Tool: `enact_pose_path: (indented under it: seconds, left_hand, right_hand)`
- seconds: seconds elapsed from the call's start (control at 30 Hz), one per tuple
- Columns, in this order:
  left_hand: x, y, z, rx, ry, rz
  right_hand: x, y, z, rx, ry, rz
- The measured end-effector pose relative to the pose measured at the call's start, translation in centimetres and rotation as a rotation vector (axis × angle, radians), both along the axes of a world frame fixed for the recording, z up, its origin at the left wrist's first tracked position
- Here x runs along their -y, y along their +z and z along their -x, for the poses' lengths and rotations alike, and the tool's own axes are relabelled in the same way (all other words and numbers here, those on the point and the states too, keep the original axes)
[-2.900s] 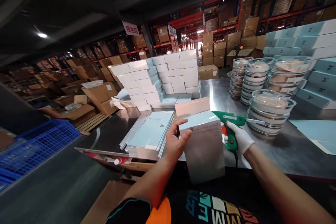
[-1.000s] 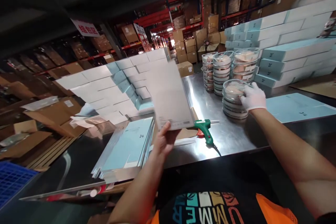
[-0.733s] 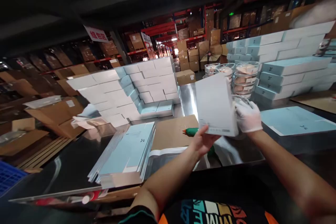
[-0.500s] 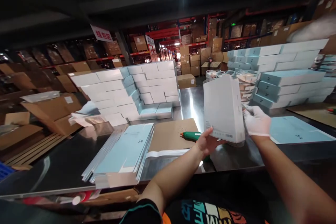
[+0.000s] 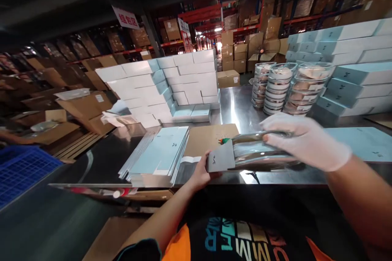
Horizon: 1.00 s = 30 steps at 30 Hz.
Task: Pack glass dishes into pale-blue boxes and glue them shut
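Observation:
My left hand (image 5: 203, 174), bare, grips the closed end of a pale grey box (image 5: 221, 159) with a small dark logo, held just above the table's front edge. Shiny, clear glass dishes (image 5: 260, 153) with rounded rims stick out of the box's right side. My right hand (image 5: 306, 140), in a white glove, has its fingers over the top and right end of these dishes; its thumb points left along them. Behind the box, a green glue gun (image 5: 226, 140) with an orange tip is mostly hidden. It lies by a brown cardboard sheet (image 5: 205, 136).
Flat pale-blue cartons (image 5: 162, 151) lie piled at the left. White boxes (image 5: 190, 77) form a wall behind them. Stacked round glass dishes (image 5: 280, 87) stand at the back right beside blue-and-white boxes (image 5: 358, 85). A blue crate (image 5: 26, 173) is at far left.
The box has turned from upright, white back showing, to lying low with its logo end facing me. The glass dishes now show at its right, and my right hand has moved over them.

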<state>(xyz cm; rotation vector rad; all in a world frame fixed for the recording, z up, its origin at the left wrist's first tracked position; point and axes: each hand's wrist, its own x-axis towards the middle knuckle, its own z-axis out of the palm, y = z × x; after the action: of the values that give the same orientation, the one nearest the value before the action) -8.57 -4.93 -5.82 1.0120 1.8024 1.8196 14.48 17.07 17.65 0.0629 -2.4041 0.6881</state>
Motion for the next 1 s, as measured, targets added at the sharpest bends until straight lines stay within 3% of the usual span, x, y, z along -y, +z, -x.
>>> enact_pose_path:
  seconds: [0.1, 0.23, 0.33, 0.4, 0.47, 0.57, 0.67, 0.73, 0.83, 0.9, 1.0]
  left_hand:
    - [0.8, -2.0, -0.4, -0.094, 0.024, 0.096]
    - [1.1, -3.3, -0.5, -0.076, 0.151, 0.121]
    - [1.3, -2.5, -0.8, -0.038, 0.154, -0.009]
    - [1.4, -1.2, -1.1, -0.091, 0.229, -0.119]
    - [1.4, 0.4, -1.3, -0.222, 0.276, -0.204]
    - [0.8, 2.2, -1.3, -0.399, 0.247, -0.270]
    - [0.2, 2.4, -1.1, -0.407, 0.359, -0.350]
    - [0.3, 1.7, -0.8, -0.458, 0.413, -0.363]
    - [1.3, 0.7, 0.0, -0.636, 0.338, -0.247]
    - [2.1, 0.2, 0.5, -0.693, 0.322, -0.189]
    - [3.1, 0.0, 1.2, -0.693, 0.384, -0.203]
  right_hand:
    - [2.0, -2.1, 2.6, -0.084, 0.070, -0.046]
    - [1.3, -7.5, 3.6, -0.183, -0.050, 0.250]
    - [1.0, -12.8, 4.3, -0.163, -0.108, 0.435]
    - [1.8, -15.7, 5.1, -0.130, -0.049, 0.479]
    - [3.2, -17.3, 6.3, -0.137, 0.050, 0.539]
    - [5.4, -17.7, 8.4, -0.143, 0.107, 0.766]
    - [6.5, -17.1, 10.7, -0.162, -0.051, 0.953]
    - [6.5, -16.8, 11.7, -0.224, -0.165, 0.957]
    - [4.7, -16.1, 11.5, -0.224, -0.170, 0.802]
    - [2.1, -15.4, 10.3, -0.052, -0.217, 0.550]
    - [-3.1, -14.3, 7.7, 0.440, -0.577, 0.125]
